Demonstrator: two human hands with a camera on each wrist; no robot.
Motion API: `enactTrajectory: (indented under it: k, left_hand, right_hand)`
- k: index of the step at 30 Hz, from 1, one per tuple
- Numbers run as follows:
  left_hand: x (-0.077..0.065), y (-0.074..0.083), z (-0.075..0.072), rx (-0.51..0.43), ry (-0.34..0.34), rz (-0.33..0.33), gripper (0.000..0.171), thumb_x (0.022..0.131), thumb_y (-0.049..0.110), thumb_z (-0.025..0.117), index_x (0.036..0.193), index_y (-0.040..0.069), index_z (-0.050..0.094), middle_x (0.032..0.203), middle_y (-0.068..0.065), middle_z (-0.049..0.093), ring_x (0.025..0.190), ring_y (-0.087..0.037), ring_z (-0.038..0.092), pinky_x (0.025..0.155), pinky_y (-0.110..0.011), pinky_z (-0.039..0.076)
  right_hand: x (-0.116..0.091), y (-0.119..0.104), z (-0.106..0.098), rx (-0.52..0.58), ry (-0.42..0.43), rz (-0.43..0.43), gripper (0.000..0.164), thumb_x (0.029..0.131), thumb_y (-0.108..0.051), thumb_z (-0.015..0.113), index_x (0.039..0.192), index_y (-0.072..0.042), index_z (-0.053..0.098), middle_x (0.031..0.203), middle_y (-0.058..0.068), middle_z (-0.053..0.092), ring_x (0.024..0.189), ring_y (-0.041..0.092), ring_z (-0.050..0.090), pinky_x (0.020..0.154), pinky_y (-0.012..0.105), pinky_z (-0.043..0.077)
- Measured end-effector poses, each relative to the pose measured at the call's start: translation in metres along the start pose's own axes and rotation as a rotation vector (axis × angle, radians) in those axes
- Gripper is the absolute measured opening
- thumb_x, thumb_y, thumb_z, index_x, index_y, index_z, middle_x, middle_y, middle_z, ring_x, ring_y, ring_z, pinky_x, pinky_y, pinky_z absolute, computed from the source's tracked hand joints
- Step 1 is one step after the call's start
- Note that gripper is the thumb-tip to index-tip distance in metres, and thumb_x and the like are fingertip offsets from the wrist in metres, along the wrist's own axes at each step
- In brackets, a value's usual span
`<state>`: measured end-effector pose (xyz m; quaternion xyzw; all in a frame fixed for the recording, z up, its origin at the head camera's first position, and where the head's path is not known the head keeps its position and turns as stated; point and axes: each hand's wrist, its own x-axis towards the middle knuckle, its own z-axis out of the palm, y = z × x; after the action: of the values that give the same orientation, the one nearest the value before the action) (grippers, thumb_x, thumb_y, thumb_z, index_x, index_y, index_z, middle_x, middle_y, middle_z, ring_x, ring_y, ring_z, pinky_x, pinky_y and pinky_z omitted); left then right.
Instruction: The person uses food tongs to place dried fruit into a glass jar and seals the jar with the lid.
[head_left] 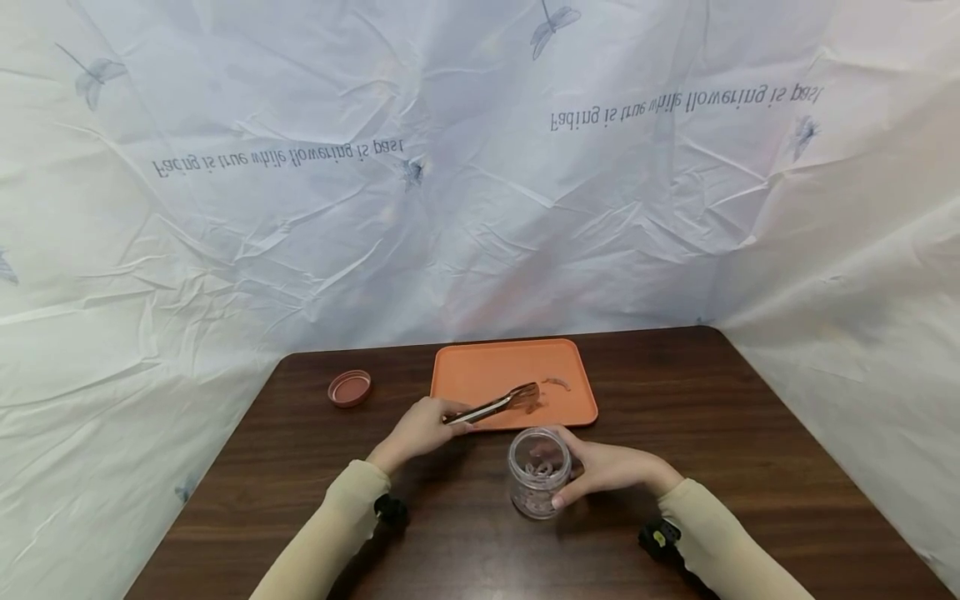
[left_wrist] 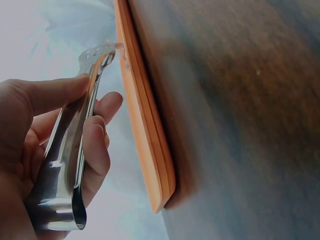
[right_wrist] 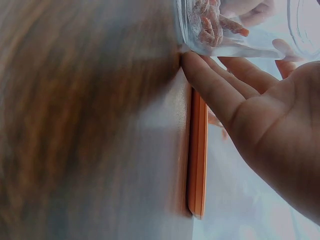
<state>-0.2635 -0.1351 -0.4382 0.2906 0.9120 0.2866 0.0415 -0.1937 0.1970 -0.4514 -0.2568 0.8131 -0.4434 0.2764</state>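
Observation:
My left hand (head_left: 422,429) grips metal tongs (head_left: 487,409) around their arms, thumb on one side and fingers on the other. The tong tips reach over an orange tray (head_left: 472,368), close by small reddish shrimp-like pieces (head_left: 533,407). Another curled piece (head_left: 557,382) lies farther back on the tray. With thumb and fingers around its right side, my right hand (head_left: 611,467) holds a clear jar (head_left: 534,502), upright and uncovered, in front of the tray. Several curled orange-pink pieces (right_wrist: 209,25) show inside the jar in the right wrist view.
A round reddish-brown lid (head_left: 350,388) lies on the dark wooden table (head_left: 675,400), left of the tray. Pale printed sheeting (head_left: 480,208) hangs behind the table and along both sides.

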Motion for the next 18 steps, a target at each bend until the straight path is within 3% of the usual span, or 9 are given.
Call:
enactTrajectory:
  k: [4,8,11,14,18]
  left_hand:
    - [-0.001,0.000,-0.004,-0.016,0.013,-0.009,0.034,0.098,0.025,0.069,0.131,0.016,0.070,0.103,-0.001,0.074,0.052,-0.009,0.038,0.053,-0.028,0.033]
    - [-0.001,0.002,-0.010,-0.032,0.042,-0.024,0.036,0.097,0.026,0.070,0.132,0.017,0.069,0.103,-0.001,0.073,0.052,-0.008,0.039,0.054,-0.028,0.035]
    - [-0.001,0.004,-0.017,-0.040,0.074,-0.028,0.038,0.097,0.030,0.070,0.132,0.015,0.069,0.085,0.001,0.069,0.051,-0.008,0.038,0.053,-0.028,0.035]
    - [0.000,0.006,-0.023,-0.054,0.095,-0.030,0.039,0.098,0.032,0.068,0.133,0.014,0.068,0.061,0.003,0.052,0.046,-0.009,0.031,0.048,-0.027,0.031]
    - [-0.001,0.008,-0.031,-0.075,0.120,-0.039,0.040,0.099,0.033,0.067,0.134,0.014,0.067,0.054,0.005,0.042,0.044,-0.010,0.028,0.045,-0.026,0.028]
  right_hand:
    - [0.000,0.001,0.001,-0.030,0.015,0.017,0.121,0.084,-0.043,0.082,0.162,-0.008,-0.004,0.161,0.020,0.025,0.143,0.033,0.035,0.107,0.052,0.036]
    - [0.000,0.002,0.000,-0.031,0.013,0.017,0.120,0.085,-0.043,0.082,0.162,-0.008,-0.003,0.161,0.020,0.024,0.144,0.034,0.034,0.107,0.052,0.036]
    - [0.001,0.002,0.000,-0.026,0.008,0.005,0.120,0.085,-0.042,0.081,0.162,-0.008,-0.004,0.160,0.019,0.026,0.143,0.034,0.035,0.106,0.052,0.037]
    - [0.000,0.003,-0.001,-0.010,-0.001,-0.006,0.119,0.086,-0.040,0.081,0.162,-0.008,-0.005,0.158,0.017,0.030,0.141,0.032,0.038,0.106,0.051,0.037]
    - [0.000,0.003,-0.001,0.007,-0.011,-0.016,0.118,0.087,-0.038,0.081,0.162,-0.009,-0.005,0.155,0.014,0.035,0.138,0.029,0.043,0.105,0.050,0.038]
